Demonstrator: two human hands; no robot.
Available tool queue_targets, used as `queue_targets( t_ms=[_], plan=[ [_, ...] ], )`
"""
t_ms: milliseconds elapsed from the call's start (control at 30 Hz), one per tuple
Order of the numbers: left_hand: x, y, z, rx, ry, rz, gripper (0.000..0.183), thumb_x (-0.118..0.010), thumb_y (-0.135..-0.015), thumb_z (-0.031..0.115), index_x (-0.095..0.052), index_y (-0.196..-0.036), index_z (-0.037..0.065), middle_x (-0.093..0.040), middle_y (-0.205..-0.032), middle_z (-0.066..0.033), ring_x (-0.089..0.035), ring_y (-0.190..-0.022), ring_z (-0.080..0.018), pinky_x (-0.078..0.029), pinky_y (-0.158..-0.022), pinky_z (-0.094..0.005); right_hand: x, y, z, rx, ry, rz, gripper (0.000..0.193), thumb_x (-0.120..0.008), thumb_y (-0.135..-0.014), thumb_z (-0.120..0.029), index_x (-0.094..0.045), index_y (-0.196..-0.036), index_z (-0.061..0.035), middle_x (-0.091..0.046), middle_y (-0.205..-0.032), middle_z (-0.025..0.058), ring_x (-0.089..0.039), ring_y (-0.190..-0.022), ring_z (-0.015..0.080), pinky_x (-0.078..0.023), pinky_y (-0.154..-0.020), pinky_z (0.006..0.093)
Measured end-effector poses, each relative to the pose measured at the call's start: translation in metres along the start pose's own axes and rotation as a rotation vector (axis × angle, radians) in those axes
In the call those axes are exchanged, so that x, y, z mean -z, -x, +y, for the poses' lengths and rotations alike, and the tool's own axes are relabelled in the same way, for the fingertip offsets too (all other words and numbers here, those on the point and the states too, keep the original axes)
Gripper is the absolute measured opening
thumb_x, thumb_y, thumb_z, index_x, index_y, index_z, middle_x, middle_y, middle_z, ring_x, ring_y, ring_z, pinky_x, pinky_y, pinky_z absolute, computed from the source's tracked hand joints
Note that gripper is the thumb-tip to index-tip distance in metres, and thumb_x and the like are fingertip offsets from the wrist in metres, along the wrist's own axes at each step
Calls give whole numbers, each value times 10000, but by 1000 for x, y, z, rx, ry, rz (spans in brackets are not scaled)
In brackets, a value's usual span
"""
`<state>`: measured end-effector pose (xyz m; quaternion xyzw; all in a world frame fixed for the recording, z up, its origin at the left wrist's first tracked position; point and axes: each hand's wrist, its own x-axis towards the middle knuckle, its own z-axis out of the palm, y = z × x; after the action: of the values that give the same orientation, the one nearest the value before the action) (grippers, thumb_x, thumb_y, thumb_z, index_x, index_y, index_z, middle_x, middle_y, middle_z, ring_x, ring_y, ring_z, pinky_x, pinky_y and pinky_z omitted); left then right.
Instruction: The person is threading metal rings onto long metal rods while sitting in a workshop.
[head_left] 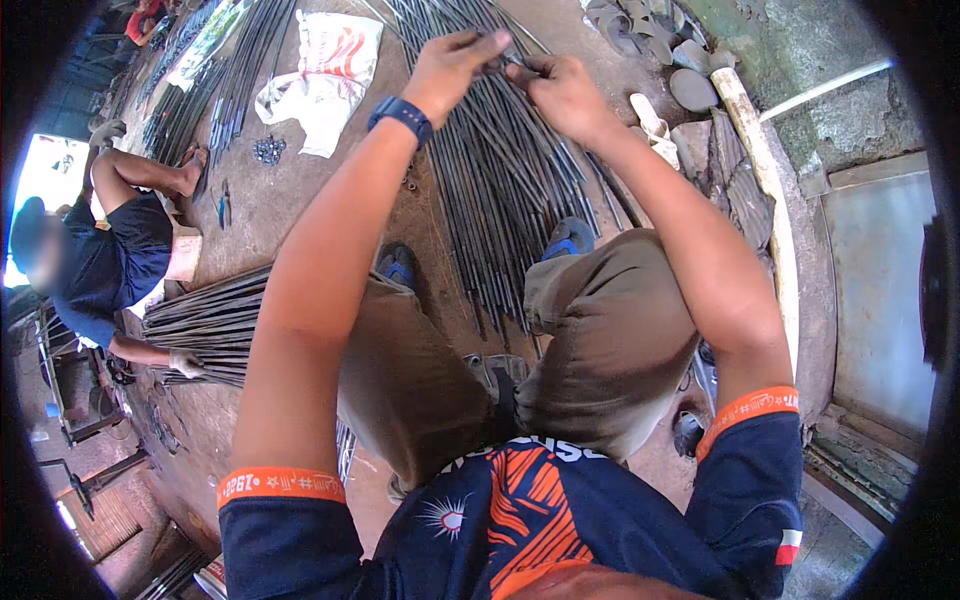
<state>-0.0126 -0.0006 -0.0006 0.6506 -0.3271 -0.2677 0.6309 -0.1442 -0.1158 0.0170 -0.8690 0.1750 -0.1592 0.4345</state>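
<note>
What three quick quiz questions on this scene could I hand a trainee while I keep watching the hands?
1. True or false: the left hand and the right hand meet above the bundle of dark metal rods on the floor.
2. Which wrist carries the blue wristband? A) left B) right C) neither
3. What does the co-worker's gloved hand, at the left of the view, rest on?

Key:
1. True; both hands pinch something small over the rods, too small to tell.
2. A, the left.
3. A second bundle of rods lying on the floor.
</note>
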Motion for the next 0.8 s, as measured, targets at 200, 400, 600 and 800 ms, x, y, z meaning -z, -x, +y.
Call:
queue_targets(
  t_ms=[200, 400, 600, 800],
  plan=[
    [38, 2, -18, 7, -3, -140, 453, -660, -809, 249, -528, -1114, -59, -604, -995, -80, -582, -932, -155, -462, -852, -273, -5, 0, -7, 38, 12, 25, 362, -561, -836, -314, -633, -917, 31, -604, -827, 260, -603, -797, 354, -443, -767, 381],
    [-1, 15, -8, 125, -169, -384, 475, -656, -800, 299, -536, -1123, -27, -605, -1008, -79, -575, -942, -149, -459, -852, -285, 10, -3, 1, 17, 50, -10, 359, -560, -830, -324, -641, -891, 20, -605, -825, 254, -605, -777, 354, -453, -733, 394],
    [-74, 44, -14, 394, 317, -463, 281, -531, -880, 146, -514, -1115, -8, -590, -1058, -113, -587, -965, -256, -462, -884, -387, -3, -17, 10, 74, 255, 41, 362, -585, -811, -361, -655, -971, -44, -629, -800, 216, -630, -775, 322, -481, -723, 395],
    [-111, 46, -13, 413, 570, -258, 265, -449, -916, 182, -500, -1109, 7, -567, -1097, -125, -557, -1003, -252, -446, -865, -396, 24, -4, 8, -55, 234, 132, 322, -620, -741, -307, -665, -898, -28, -630, -924, 204, -616, -866, 351, -483, -797, 432]
  ],
)
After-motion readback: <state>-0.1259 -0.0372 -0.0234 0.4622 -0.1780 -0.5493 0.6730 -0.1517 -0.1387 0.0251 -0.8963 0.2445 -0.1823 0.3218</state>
